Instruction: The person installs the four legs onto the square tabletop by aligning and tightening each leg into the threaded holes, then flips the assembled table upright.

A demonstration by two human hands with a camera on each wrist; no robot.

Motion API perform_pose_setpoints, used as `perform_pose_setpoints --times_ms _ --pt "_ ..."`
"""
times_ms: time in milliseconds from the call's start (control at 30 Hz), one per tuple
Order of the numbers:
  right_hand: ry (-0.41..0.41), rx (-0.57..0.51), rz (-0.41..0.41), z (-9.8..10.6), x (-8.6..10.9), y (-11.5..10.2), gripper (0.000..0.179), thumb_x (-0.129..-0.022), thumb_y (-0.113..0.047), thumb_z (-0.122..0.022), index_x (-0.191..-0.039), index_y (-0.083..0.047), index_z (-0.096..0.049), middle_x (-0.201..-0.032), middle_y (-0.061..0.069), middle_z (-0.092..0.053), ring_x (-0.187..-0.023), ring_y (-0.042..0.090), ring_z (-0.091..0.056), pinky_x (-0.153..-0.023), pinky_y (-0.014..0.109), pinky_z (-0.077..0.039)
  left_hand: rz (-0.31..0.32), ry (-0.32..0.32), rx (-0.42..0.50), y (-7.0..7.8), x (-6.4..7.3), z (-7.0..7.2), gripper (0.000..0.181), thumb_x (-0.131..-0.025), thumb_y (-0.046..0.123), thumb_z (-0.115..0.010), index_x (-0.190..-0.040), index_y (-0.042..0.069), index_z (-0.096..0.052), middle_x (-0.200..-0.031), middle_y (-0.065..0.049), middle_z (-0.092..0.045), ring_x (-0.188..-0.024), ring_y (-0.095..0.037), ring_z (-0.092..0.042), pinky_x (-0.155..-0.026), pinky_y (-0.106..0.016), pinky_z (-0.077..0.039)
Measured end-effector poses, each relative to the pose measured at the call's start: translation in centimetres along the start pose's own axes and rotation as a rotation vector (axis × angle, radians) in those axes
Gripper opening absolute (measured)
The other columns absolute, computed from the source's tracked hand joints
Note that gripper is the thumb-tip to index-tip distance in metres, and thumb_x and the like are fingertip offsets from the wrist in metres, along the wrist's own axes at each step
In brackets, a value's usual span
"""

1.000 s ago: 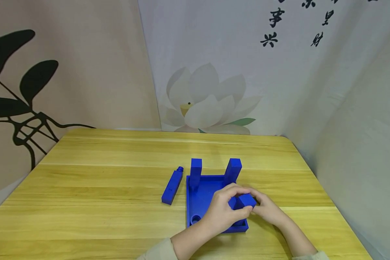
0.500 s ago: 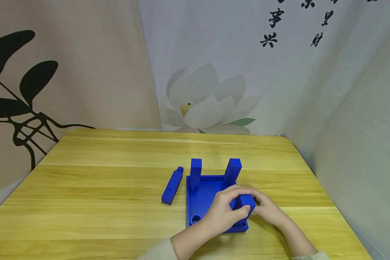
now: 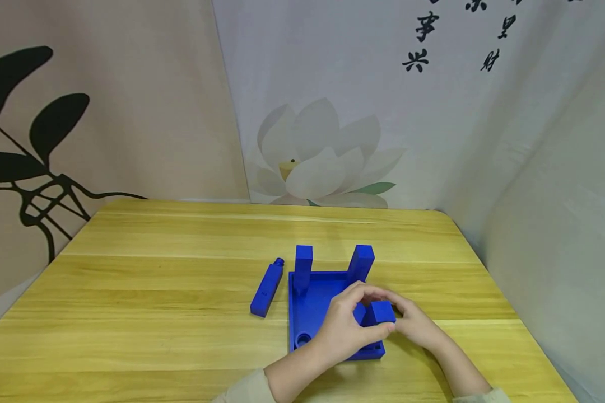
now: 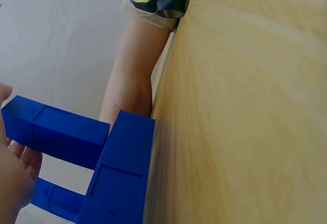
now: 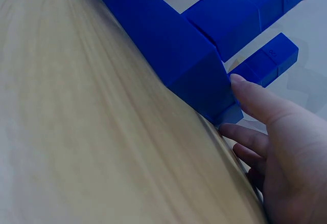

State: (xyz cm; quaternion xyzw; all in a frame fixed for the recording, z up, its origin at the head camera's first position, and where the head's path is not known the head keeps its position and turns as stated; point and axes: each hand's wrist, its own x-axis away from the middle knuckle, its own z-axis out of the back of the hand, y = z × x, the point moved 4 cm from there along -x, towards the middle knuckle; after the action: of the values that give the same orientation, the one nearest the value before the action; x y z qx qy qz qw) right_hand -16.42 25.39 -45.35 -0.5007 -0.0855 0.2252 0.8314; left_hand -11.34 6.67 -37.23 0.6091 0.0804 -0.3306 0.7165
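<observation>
In the head view a blue tray-like base with a raised rim lies on the table. My left hand grips the top of the blue square leg standing at its near right corner, thumb on the near side. The left wrist view shows this leg between the left thumb and fingers. My right hand holds the base's right side; in the right wrist view its thumb is at the base's edge, fingers lower down. Its fingertips are partly hidden in the head view.
Two more blue legs, far left and far right, stand upright in the base. A round socket shows at its near left corner. One loose leg with a threaded end lies on the wooden table, left of the base.
The held leg has turned slightly in place, and my left thumb and fingers have shifted around its top. The right hand, base and loose leg stay where they were.
</observation>
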Motion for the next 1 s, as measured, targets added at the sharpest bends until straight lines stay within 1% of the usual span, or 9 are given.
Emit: perform_pose_setpoints --times_ms 167,233,300,467,700,833,1000 --pt "-0.015 -0.009 0.035 -0.05 -0.11 -0.21 0.054 -0.087 -0.013 -0.069 -0.137 -0.011 -0.05 -0.134 0.006 -0.053 -0.123 0.018 -0.047 -0.099 0.025 -0.037 0.081 0.02 0.034 -0.04 0.0 0.1 0.032 -0.082 0.023 -0.078 -0.109 0.014 -0.063 -0.106 0.003 -0.061 -0.098 -0.009 -0.055 -0.087 -0.028 -0.046" --pt "-0.023 -0.016 0.055 -0.07 -0.18 -0.21 0.052 -0.089 -0.014 -0.068 -0.137 -0.012 -0.05 -0.134 0.005 -0.053 -0.122 0.017 -0.048 -0.099 0.024 -0.037 0.09 0.03 0.033 -0.05 0.02 0.09 0.029 -0.082 0.023 -0.078 -0.105 0.013 -0.064 -0.104 0.006 -0.06 -0.096 -0.009 -0.055 -0.086 -0.028 -0.047" --pt "-0.031 -0.028 0.072 -0.09 -0.22 -0.25 0.05 -0.09 -0.013 -0.066 -0.137 -0.013 -0.05 -0.134 0.006 -0.053 -0.122 0.016 -0.048 -0.099 0.024 -0.037 0.087 0.038 0.036 -0.04 0.04 0.08 0.027 -0.083 0.023 -0.077 -0.104 0.013 -0.064 -0.103 0.005 -0.06 -0.096 -0.009 -0.055 -0.086 -0.028 -0.047" --pt "-0.035 -0.047 0.086 -0.1 -0.28 -0.2 0.049 -0.09 -0.01 -0.066 -0.137 -0.012 -0.05 -0.133 0.007 -0.053 -0.12 0.016 -0.05 -0.098 0.024 -0.039 0.052 0.045 0.045 -0.1 0.05 -0.02 0.026 -0.083 0.018 -0.077 -0.104 0.009 -0.065 -0.105 0.002 -0.062 -0.095 -0.01 -0.056 -0.085 -0.027 -0.048" --pt "-0.016 -0.017 0.083 -0.08 -0.32 -0.2 0.051 -0.088 -0.011 -0.069 -0.135 -0.013 -0.052 -0.133 0.007 -0.054 -0.121 0.015 -0.049 -0.099 0.023 -0.036 -0.01 0.055 0.053 0.04 -0.02 -0.08 0.025 -0.084 0.011 -0.075 -0.107 0.007 -0.066 -0.104 0.0 -0.064 -0.094 -0.011 -0.056 -0.084 -0.028 -0.048" --pt "-0.013 -0.02 0.081 -0.06 -0.34 -0.19 0.05 -0.088 -0.012 -0.069 -0.136 -0.011 -0.052 -0.132 0.007 -0.055 -0.121 0.015 -0.049 -0.099 0.023 -0.037 -0.037 0.047 0.042 0.1 -0.05 -0.09 0.025 -0.086 0.01 -0.072 -0.11 0.005 -0.065 -0.104 -0.002 -0.063 -0.092 -0.012 -0.055 -0.082 -0.028 -0.049" --pt "-0.005 -0.009 0.092 -0.01 -0.27 -0.2 0.05 -0.089 -0.011 -0.068 -0.136 -0.006 -0.051 -0.133 0.011 -0.054 -0.121 0.013 -0.049 -0.098 0.022 -0.036 -0.09 0.031 0.014 0.18 -0.04 -0.07 0.023 -0.091 0.011 -0.066 -0.111 0.002 -0.064 -0.104 -0.004 -0.063 -0.091 -0.011 -0.055 -0.081 -0.027 -0.049"
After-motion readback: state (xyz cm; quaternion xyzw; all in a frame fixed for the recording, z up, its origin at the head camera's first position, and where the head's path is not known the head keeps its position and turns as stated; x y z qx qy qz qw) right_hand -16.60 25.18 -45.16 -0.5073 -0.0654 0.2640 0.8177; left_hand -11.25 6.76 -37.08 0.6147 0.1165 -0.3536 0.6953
